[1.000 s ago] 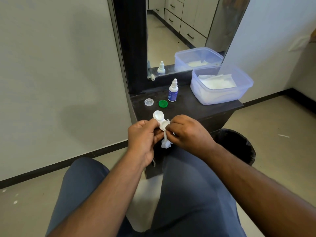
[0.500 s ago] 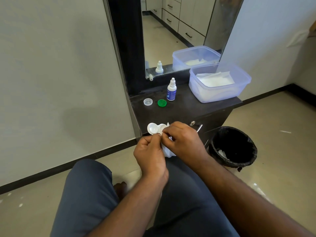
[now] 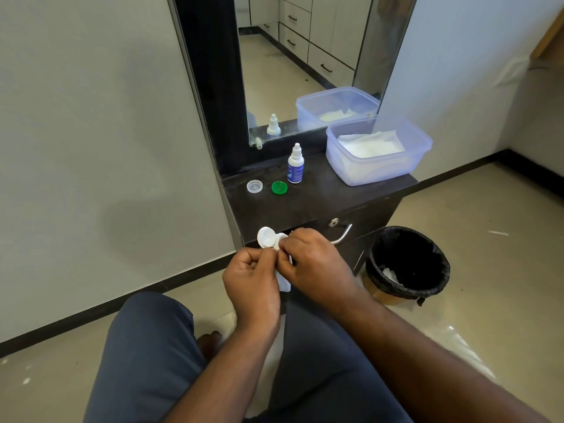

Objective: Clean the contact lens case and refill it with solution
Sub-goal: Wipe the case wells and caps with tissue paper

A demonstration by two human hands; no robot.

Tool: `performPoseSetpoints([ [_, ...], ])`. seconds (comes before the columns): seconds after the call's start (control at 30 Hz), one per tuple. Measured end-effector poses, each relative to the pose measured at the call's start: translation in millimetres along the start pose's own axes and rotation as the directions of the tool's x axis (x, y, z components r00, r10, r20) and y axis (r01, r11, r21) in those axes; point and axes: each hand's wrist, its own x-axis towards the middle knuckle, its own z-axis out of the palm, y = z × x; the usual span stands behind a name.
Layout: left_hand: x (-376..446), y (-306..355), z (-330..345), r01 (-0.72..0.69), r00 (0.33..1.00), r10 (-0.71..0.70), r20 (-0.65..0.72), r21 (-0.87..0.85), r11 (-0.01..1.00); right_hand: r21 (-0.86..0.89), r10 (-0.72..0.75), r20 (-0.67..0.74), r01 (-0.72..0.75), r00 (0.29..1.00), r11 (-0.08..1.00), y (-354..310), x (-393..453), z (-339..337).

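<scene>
I hold a white contact lens case (image 3: pixel 266 237) in front of the dark cabinet, over my lap. My left hand (image 3: pixel 254 283) pinches the case from below. My right hand (image 3: pixel 312 264) presses a white tissue (image 3: pixel 283 280) into the case's right well, which is hidden; the left well shows uncovered. A white solution bottle (image 3: pixel 295 164) with a blue label stands capped on the cabinet top. Beside it lie a clear cap (image 3: pixel 254 186) and a green cap (image 3: pixel 279 188).
A translucent plastic box (image 3: pixel 378 170) with white tissues sits at the right of the dark cabinet top (image 3: pixel 323 196), under a mirror. A black-lined waste bin (image 3: pixel 407 264) stands on the floor to the right. A metal drawer handle (image 3: pixel 343 235) is just beyond my right hand.
Both hands with the case and tissue have come down from the cabinet top's edge to in front of the drawer, closer to my lap. The tissue stays pressed in the case.
</scene>
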Motion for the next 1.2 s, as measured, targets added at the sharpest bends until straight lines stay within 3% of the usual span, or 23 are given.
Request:
performPoseSetpoints([
  [0.17,7,1,1,0.055,0.998,-0.055,-0.002,-0.03,0.998,-0.122,0.02,0.042,-0.014,0.999,0.992,0,-4,3],
  [0.33,21,5,1,0.075,0.996,-0.072,0.057,-0.045,0.996,-0.271,-0.209,0.073,0.221,0.975,0.937,7,5,-10],
  [0.43,30,17,1,0.165,0.979,-0.154,0.132,-0.079,0.983,-0.309,-0.362,0.125,0.383,0.924,0.871,15,16,-20],
  [0.57,49,32,-1,0.402,0.875,-0.339,0.346,-0.131,0.906,-0.259,-0.549,0.253,0.603,0.796,0.755,28,34,-35],
  [0.7,65,42,-9,0.519,0.748,-0.425,0.51,-0.05,0.853,-0.191,-0.687,0.346,0.765,0.639,0.615,33,58,-49],
  [0.8,76,47,-14,0.519,0.66,-0.457,0.596,0.078,0.851,-0.157,-0.704,0.346,0.778,0.62,0.608,41,72,-55],
  [0.9,84,48,-16,0.431,0.678,-0.398,0.618,0.103,0.896,-0.134,-0.552,0.309,0.61,0.775,0.781,53,77,-58],
  [1.03,83,46,-18,0.257,0.757,-0.266,0.597,0.102,0.961,0.122,-0.178,0.156,0.16,0.972,0.98,53,57,-56],
  [1.13,76,44,-19,0.183,0.779,-0.2,0.594,0.09,0.979,0.405,0.211,0.077,-0.224,0.974,0.886,47,36,-48],
  [1.2,71,42,-18,0.172,0.785,-0.178,0.594,0.067,0.983,0.603,0.436,0.124,-0.416,0.892,0.681,36,25,-39],
])
